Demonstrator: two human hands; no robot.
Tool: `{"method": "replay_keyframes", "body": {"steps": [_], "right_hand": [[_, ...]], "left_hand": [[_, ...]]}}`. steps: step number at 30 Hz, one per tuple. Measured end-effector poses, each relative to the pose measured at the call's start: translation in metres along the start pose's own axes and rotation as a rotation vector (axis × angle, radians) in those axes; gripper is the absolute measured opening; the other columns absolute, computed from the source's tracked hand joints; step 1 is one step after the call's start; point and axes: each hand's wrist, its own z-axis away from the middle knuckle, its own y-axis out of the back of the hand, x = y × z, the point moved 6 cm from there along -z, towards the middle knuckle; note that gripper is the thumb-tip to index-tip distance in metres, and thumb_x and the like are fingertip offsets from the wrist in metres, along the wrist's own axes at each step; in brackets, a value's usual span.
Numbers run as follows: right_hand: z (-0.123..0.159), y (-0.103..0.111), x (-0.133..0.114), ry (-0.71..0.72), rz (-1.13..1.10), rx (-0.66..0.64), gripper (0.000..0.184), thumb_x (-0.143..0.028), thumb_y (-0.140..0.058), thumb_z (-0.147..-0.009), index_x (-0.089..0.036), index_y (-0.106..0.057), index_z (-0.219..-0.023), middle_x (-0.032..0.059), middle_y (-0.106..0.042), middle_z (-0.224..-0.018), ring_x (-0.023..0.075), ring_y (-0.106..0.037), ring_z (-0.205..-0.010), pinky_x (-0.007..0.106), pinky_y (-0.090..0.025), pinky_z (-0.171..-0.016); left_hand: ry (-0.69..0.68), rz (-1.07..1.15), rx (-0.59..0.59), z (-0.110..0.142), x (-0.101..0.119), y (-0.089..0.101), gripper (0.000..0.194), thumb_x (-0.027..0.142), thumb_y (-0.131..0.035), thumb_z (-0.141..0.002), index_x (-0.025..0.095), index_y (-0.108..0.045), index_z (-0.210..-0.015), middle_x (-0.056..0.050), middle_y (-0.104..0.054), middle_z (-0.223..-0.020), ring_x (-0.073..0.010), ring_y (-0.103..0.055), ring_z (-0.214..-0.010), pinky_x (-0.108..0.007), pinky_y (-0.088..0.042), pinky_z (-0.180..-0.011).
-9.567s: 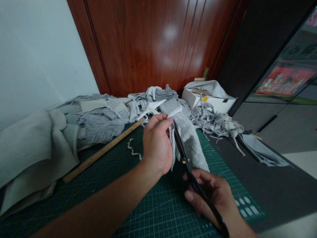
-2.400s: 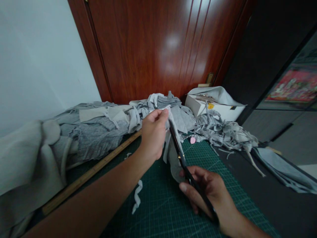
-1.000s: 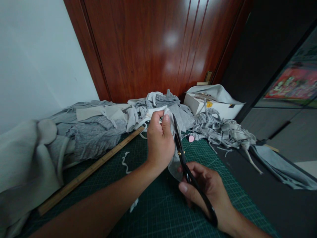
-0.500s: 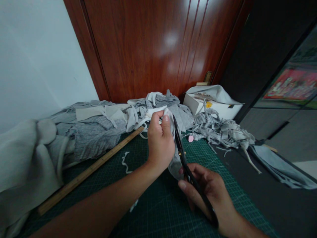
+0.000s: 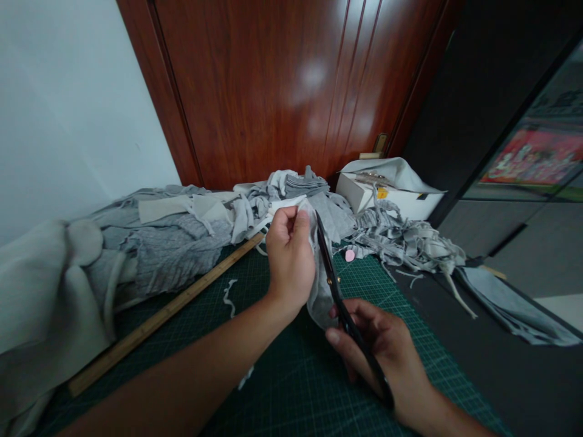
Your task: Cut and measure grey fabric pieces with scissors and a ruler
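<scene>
My left hand [image 5: 291, 258] is closed on a piece of light grey fabric [image 5: 319, 300], pinching its upper edge between thumb and fingers. The fabric hangs down over the green cutting mat [image 5: 273, 388]. Black scissors [image 5: 336, 294] with a brass-coloured pivot are in my right hand [image 5: 382, 352], thumb and fingers around the handles. Their blades point up and away, beside the fabric and just right of my left hand. The blades look nearly closed; whether fabric lies between them I cannot tell.
A wooden ruler [image 5: 173, 309] lies slantwise at left, beside heaped grey fabric [image 5: 182, 249]. Tangled fabric strips [image 5: 410, 240] and a white box [image 5: 405, 203] are at right. A pink piece [image 5: 350, 255] and thin white scraps [image 5: 229, 297] lie on the mat. Behind stands a wooden door [image 5: 273, 91].
My left hand has shifted slightly left with the fabric, and more of the fabric shows beside the blades. The scissors have moved a little left in my right hand.
</scene>
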Motion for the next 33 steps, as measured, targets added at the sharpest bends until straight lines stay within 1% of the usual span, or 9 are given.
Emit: {"method": "replay_keyframes", "body": {"steps": [4, 7, 11, 14, 18, 23, 29, 33], "right_hand": [[-0.001, 0.0, 0.002, 0.011, -0.001, 0.001, 0.03, -0.036, -0.09, -0.08, -0.019, -0.068, -0.091, -0.0078, -0.05, -0.06, 0.008, -0.043, -0.046, 0.02, -0.032, -0.043], [-0.003, 0.002, 0.004, 0.018, 0.0, 0.006, 0.032, -0.035, -0.092, -0.079, -0.019, -0.068, -0.093, -0.0088, -0.049, -0.058, 0.0081, -0.042, -0.046, 0.02, -0.031, -0.043], [-0.005, 0.003, 0.004, 0.035, -0.016, -0.007, 0.034, -0.032, -0.093, -0.078, -0.019, -0.068, -0.095, -0.0089, -0.049, -0.058, 0.0082, -0.043, -0.047, 0.02, -0.032, -0.044], [-0.004, 0.003, 0.004, 0.047, -0.041, -0.04, 0.032, -0.031, -0.093, -0.078, -0.019, -0.068, -0.094, -0.0082, -0.05, -0.061, 0.0082, -0.043, -0.048, 0.02, -0.033, -0.045], [-0.004, 0.003, 0.004, 0.059, -0.07, -0.067, 0.035, -0.03, -0.093, -0.077, -0.019, -0.07, -0.099, -0.0069, -0.053, -0.065, 0.0086, -0.043, -0.052, 0.021, -0.036, -0.048], [-0.004, 0.003, 0.0, 0.093, -0.085, -0.053, 0.035, -0.028, -0.094, -0.075, -0.019, -0.07, -0.098, -0.0065, -0.054, -0.066, 0.0092, -0.046, -0.052, 0.021, -0.037, -0.048], [-0.004, 0.004, 0.0, 0.071, -0.091, -0.035, 0.037, -0.029, -0.095, -0.074, -0.018, -0.07, -0.099, -0.0065, -0.055, -0.066, 0.0092, -0.048, -0.051, 0.021, -0.039, -0.048], [-0.004, 0.004, -0.002, 0.068, -0.092, -0.016, 0.035, -0.03, -0.095, -0.075, -0.018, -0.069, -0.096, -0.0071, -0.054, -0.064, 0.0086, -0.047, -0.05, 0.02, -0.038, -0.048]], "left_hand": [[0.053, 0.146, -0.013, -0.001, -0.005, -0.002, 0.018, 0.037, -0.063, -0.098, 0.023, -0.061, -0.087, -0.001, -0.064, -0.085, -0.017, -0.06, -0.08, -0.03, -0.051, -0.078], [0.09, 0.245, -0.029, 0.002, -0.005, -0.006, 0.015, 0.036, -0.062, -0.098, 0.023, -0.06, -0.09, -0.002, -0.065, -0.086, -0.0176, -0.062, -0.079, -0.031, -0.054, -0.079], [0.179, 0.384, -0.039, 0.005, -0.004, -0.012, 0.009, 0.03, -0.059, -0.097, 0.023, -0.059, -0.093, -0.003, -0.066, -0.09, -0.0178, -0.065, -0.086, -0.033, -0.056, -0.087], [0.246, 0.473, -0.054, 0.007, -0.004, -0.016, 0.004, 0.027, -0.057, -0.096, 0.023, -0.057, -0.096, -0.003, -0.066, -0.092, -0.0168, -0.065, -0.085, -0.033, -0.056, -0.088], [0.271, 0.422, -0.03, 0.01, -0.003, -0.016, 0.007, 0.029, -0.056, -0.096, 0.023, -0.056, -0.095, -0.002, -0.064, -0.088, -0.0161, -0.064, -0.08, -0.032, -0.057, -0.083], [0.329, 0.441, -0.052, 0.016, -0.001, -0.021, 0.007, 0.031, -0.055, -0.098, 0.024, -0.053, -0.097, -0.001, -0.062, -0.086, -0.0154, -0.062, -0.07, -0.03, -0.058, -0.069], [0.308, 0.452, -0.07, 0.021, -0.006, -0.021, 0.011, 0.033, -0.058, -0.098, 0.023, -0.054, -0.098, 0.0, -0.061, -0.085, -0.0139, -0.06, -0.066, -0.029, -0.056, -0.067], [0.306, 0.389, -0.08, 0.023, -0.013, -0.019, 0.015, 0.038, -0.059, -0.099, 0.024, -0.054, -0.1, 0.0, -0.062, -0.086, -0.0144, -0.06, -0.067, -0.029, -0.055, -0.067]]}}
